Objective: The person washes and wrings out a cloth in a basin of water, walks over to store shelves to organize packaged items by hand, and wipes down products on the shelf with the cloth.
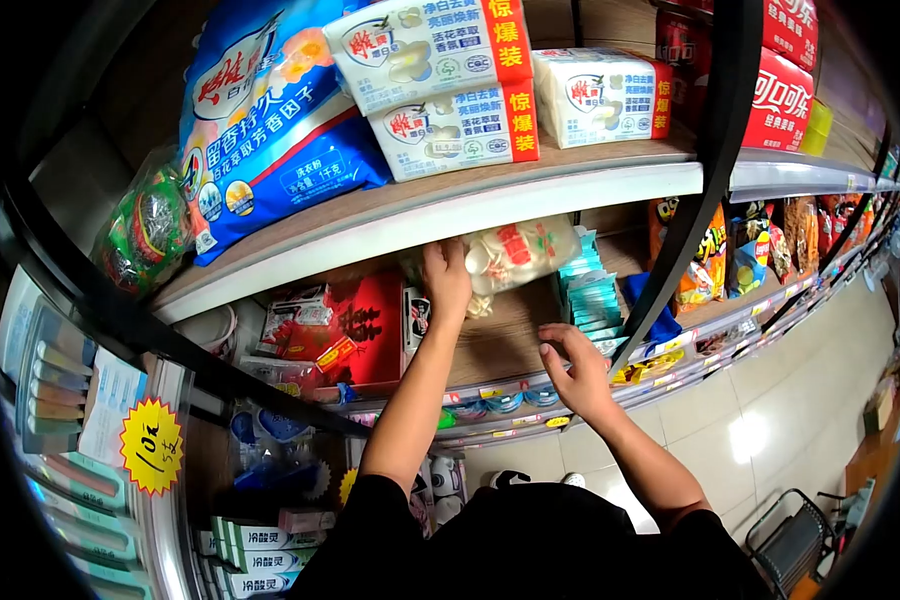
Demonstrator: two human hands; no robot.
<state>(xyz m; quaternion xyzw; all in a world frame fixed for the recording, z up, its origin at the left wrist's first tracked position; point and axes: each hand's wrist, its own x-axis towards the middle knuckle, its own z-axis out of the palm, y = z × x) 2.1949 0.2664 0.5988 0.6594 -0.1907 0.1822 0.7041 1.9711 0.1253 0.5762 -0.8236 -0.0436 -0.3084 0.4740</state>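
Observation:
My left hand [447, 280] reaches under the upper shelf board and is against the left end of a clear plastic package [520, 255] of pale, round-ended items with red print. Its fingertips are hidden by the board's edge and the package, so its grip does not show. Just below the package lies something small and whitish. Over the front of the same shelf hovers my right hand [575, 372], holding nothing, fingers apart and slightly curled. Beside it stands a row of teal packets [592, 300]. A red box [365, 330] sits left of my left forearm.
On the shelf above are a blue laundry powder bag [285, 130], wrapped white soap packs [435, 50] and red cola cartons [778, 100]. A black upright post [695, 200] stands right of my right hand. Snack bags [705, 255] hang beyond it. Toothpaste boxes [265, 560] sit lower left.

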